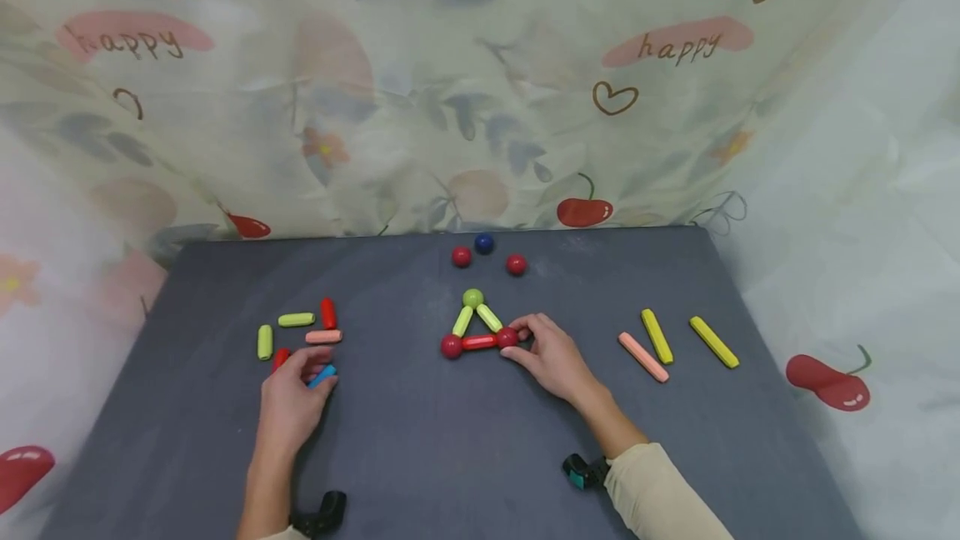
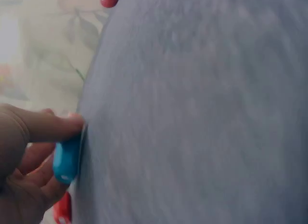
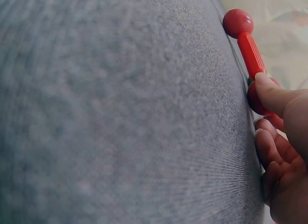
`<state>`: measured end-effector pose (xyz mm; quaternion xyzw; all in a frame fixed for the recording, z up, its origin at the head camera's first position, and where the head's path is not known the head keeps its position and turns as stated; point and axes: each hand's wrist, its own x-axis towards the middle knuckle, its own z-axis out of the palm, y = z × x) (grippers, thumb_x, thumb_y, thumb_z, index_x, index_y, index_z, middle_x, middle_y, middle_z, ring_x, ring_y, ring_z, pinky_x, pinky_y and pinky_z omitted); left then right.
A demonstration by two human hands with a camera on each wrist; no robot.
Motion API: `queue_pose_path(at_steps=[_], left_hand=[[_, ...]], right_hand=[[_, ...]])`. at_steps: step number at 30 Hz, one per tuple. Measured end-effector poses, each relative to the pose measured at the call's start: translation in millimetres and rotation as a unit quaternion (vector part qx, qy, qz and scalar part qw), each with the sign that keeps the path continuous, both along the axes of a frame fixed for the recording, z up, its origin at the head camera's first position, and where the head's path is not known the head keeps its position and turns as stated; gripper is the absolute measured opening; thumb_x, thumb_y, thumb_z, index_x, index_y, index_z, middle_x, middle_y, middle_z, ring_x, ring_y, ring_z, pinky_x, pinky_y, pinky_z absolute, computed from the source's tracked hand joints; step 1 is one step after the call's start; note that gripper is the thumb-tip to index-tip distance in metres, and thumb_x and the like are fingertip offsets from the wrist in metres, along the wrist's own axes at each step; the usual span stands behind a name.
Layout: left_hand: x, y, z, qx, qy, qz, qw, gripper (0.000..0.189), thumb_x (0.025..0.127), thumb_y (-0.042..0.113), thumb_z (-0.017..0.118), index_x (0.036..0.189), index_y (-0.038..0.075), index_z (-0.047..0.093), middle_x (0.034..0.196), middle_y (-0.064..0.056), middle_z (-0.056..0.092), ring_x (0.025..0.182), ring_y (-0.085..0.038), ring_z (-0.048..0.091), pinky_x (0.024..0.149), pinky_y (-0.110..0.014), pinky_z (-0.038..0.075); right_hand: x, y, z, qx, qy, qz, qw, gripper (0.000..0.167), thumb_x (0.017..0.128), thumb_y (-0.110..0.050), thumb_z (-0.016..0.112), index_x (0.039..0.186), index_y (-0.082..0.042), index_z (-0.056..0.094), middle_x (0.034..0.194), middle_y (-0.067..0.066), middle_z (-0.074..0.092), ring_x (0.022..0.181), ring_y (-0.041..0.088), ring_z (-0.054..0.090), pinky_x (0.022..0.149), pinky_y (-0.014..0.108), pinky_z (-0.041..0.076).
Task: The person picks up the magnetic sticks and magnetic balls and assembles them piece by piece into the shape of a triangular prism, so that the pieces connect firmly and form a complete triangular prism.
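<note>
A triangle of short rods and balls lies mid-table: a green ball (image 1: 472, 298) at its top, a dark red ball (image 1: 451, 347) at its left corner, two yellow-green rods (image 1: 462, 321) for sides and a red rod (image 1: 480, 342) as base. My right hand (image 1: 551, 357) pinches the right corner's red ball (image 1: 507, 337) between thumb and fingers. On the left, my left hand (image 1: 292, 407) holds a short blue rod (image 2: 67, 159) between thumb and fingers. Just beyond that hand lies another red rod (image 1: 281, 358), partly hidden by it.
Beyond the left hand lie two short yellow-green rods (image 1: 296, 319), a red rod (image 1: 328, 313) and a pink rod (image 1: 323, 337). Two red balls (image 1: 516, 265) and a blue ball (image 1: 484, 243) sit at the back. Longer yellow rods (image 1: 657, 336) and a pink rod (image 1: 643, 357) lie right.
</note>
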<state>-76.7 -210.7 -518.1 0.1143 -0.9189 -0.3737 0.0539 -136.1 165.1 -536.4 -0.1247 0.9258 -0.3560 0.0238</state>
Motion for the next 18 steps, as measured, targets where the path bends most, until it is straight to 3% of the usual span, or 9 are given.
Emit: queue_pose_path(at_steps=[4, 7, 10, 13, 18], left_hand=[[-10.4, 21.2, 10.9, 0.066, 0.037, -0.013, 0.9971, 0.044, 0.089, 0.01, 0.079, 0.131, 0.015, 0.065, 0.123, -0.005, 0.073, 0.107, -0.021, 0.071, 0.087, -0.017, 0.056], [-24.3, 47.8, 22.9, 0.149, 0.059, -0.056, 0.9855, 0.047, 0.089, 0.013, 0.08, 0.133, 0.018, 0.063, 0.124, -0.002, 0.074, 0.11, -0.017, 0.071, 0.085, -0.007, 0.052], [-37.5, 79.5, 26.4, 0.21, 0.074, -0.101, 0.9697, 0.047, 0.088, 0.012, 0.08, 0.131, 0.017, 0.063, 0.117, -0.003, 0.075, 0.107, -0.017, 0.072, 0.085, -0.015, 0.057], [-46.5, 106.0, 22.1, 0.244, 0.086, -0.129, 0.9574, 0.046, 0.085, 0.007, 0.082, 0.127, 0.013, 0.065, 0.11, -0.007, 0.074, 0.103, -0.021, 0.072, 0.085, -0.023, 0.06], [-50.7, 126.5, 14.7, 0.261, 0.092, -0.146, 0.9498, 0.046, 0.083, 0.003, 0.082, 0.126, 0.008, 0.066, 0.109, -0.009, 0.073, 0.104, -0.022, 0.07, 0.089, -0.029, 0.06]], right_hand=[[0.8, 2, -1.0, -0.004, -0.001, 0.002, 1.0, 0.036, 0.089, -0.036, 0.079, 0.118, -0.02, 0.065, 0.099, -0.003, 0.059, 0.07, 0.007, 0.05, 0.065, 0.021, 0.046], [0.3, 4, -1.6, -0.002, -0.003, -0.002, 1.0, 0.036, 0.089, -0.036, 0.079, 0.119, -0.02, 0.065, 0.1, -0.002, 0.06, 0.07, 0.007, 0.05, 0.066, 0.021, 0.046], [0.0, 5, -1.9, -0.001, -0.004, -0.003, 1.0, 0.037, 0.09, -0.037, 0.078, 0.119, -0.02, 0.065, 0.1, -0.003, 0.06, 0.07, 0.008, 0.05, 0.065, 0.021, 0.046], [0.1, 4, -2.8, -0.004, -0.002, -0.001, 1.0, 0.036, 0.089, -0.036, 0.078, 0.119, -0.02, 0.066, 0.099, -0.003, 0.06, 0.069, 0.008, 0.05, 0.065, 0.021, 0.045], [-0.3, 4, -2.9, -0.009, -0.002, 0.001, 1.0, 0.036, 0.09, -0.036, 0.079, 0.119, -0.02, 0.066, 0.098, -0.003, 0.06, 0.068, 0.007, 0.05, 0.065, 0.021, 0.045]])
